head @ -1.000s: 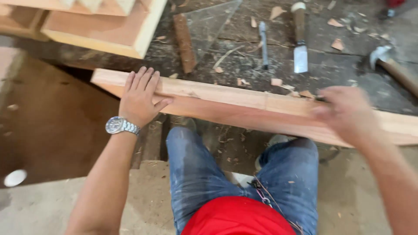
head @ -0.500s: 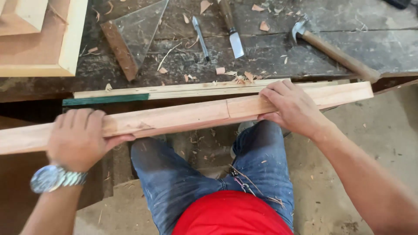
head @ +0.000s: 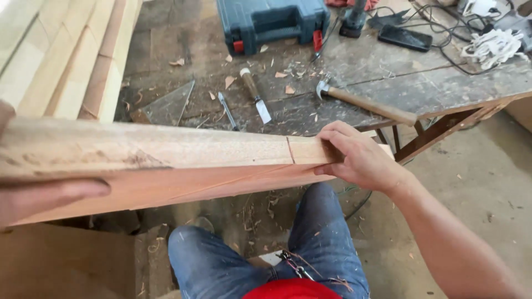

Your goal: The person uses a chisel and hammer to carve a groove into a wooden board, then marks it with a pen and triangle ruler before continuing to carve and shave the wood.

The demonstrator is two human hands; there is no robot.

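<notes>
I hold a long wooden beam (head: 183, 160) lifted in front of me, above my knees in blue jeans. A pencil line crosses it near its right end. My right hand (head: 354, 158) grips that right end, fingers wrapped over the top. My left hand (head: 39, 196) grips the beam close to the camera at the left edge, its thumb lying along the beam's reddish side face.
Behind the beam stands a worn workbench (head: 399, 83) with a hammer (head: 366, 102), a chisel (head: 255, 99), a set square (head: 166, 105), a blue tool case (head: 271, 22), a phone (head: 404, 37), cords and wood chips. Stacked planks (head: 61, 66) lie at the left. Concrete floor at right.
The beam has come up off the bench edge and nearer the camera, its left end swung toward me. My view has shifted right and upward, revealing the tool case.
</notes>
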